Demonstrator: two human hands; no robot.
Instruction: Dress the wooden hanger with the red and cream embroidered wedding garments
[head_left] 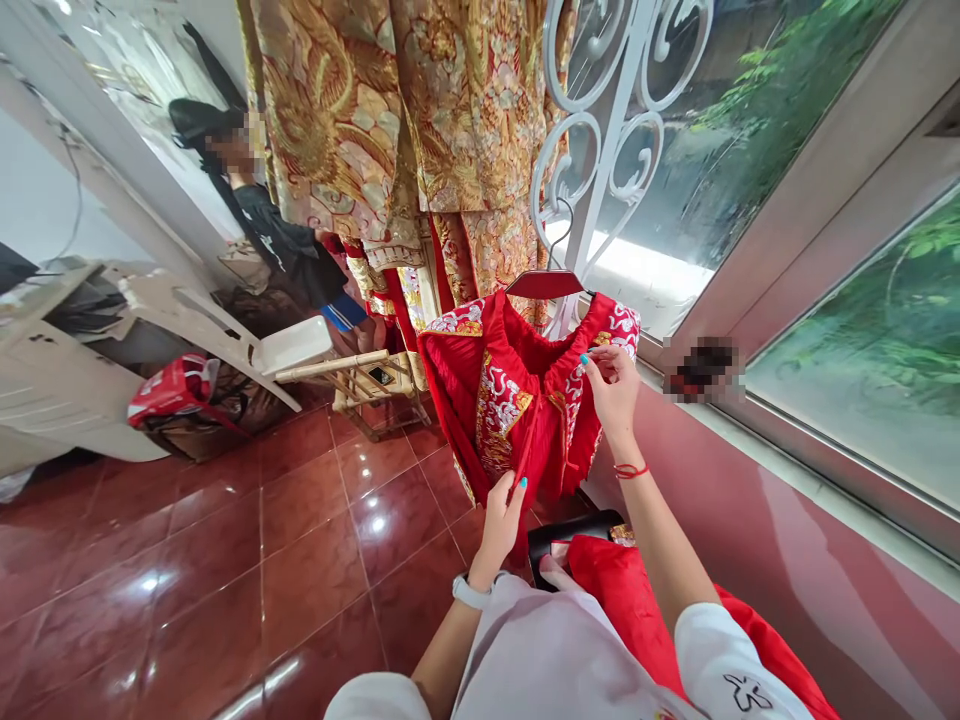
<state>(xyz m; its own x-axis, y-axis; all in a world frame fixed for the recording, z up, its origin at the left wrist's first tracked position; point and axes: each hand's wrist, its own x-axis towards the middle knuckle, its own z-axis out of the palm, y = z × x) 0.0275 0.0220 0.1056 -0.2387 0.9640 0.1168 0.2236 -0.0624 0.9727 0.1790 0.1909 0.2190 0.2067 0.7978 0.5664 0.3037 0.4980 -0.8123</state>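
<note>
A red embroidered garment (487,370) hangs on a dark red hanger (546,283) hooked to a white scrolled window grille (600,130). My left hand (504,515), a white watch on its wrist, pinches the garment's lower front edge. My right hand (611,385), a red string on its wrist, grips the garment's right front edge near the collar. Both hands have teal nails. More red cloth (622,590) lies across my lap.
A gold and red embroidered robe (405,130) hangs behind the garment. Another person in dark clothes (277,240) sits at the back left. White plastic chairs (225,330), a red bag (176,385) and a small wooden rack (367,375) stand on the red tiled floor. A window ledge (787,450) runs along the right.
</note>
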